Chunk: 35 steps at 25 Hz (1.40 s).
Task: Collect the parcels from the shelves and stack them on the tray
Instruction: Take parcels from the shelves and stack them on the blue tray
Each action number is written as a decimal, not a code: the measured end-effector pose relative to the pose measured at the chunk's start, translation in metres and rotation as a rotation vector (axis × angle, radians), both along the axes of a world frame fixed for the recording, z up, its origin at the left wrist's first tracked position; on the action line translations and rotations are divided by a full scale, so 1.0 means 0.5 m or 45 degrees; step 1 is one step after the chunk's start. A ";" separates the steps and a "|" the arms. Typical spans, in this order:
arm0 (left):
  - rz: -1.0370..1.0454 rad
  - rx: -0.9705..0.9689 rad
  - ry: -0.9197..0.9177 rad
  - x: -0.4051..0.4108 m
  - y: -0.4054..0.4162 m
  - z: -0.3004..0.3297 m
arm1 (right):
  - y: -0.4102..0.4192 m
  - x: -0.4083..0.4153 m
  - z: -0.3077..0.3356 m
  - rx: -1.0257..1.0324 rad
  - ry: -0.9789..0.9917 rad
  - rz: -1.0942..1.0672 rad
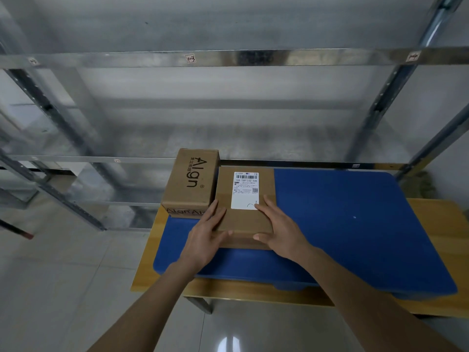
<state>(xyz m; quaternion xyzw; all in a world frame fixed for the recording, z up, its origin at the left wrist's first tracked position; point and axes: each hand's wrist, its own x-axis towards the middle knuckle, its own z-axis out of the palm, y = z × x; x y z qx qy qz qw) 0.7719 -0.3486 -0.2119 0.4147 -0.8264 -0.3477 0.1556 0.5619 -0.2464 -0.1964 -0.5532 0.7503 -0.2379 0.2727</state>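
Labelled parcel [245, 207] on blue tray [355, 219], long axis running away from me, touching Align box [190, 184] at left. My left hand [205, 240] & right hand [279, 232] grip its near corners, fingers partly curled.

From my feed, two bare forearms enter from the lower edge of the frame, one at lower left, one at lower right. No sleeves reach the wrists. My left hand [206, 235] and right hand [280, 231] are ungloved, with short, unpainted nails.
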 end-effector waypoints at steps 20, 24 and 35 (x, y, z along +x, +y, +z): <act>-0.001 -0.101 -0.018 -0.039 -0.101 -0.005 | -0.122 -0.062 -0.012 -0.027 -0.013 -0.011; 0.008 -0.138 -0.027 -0.046 -0.110 -0.001 | -0.134 -0.071 -0.009 -0.023 -0.014 0.001; 0.034 -0.110 -0.068 -0.057 -0.118 0.005 | -0.148 -0.079 -0.004 0.004 0.006 0.031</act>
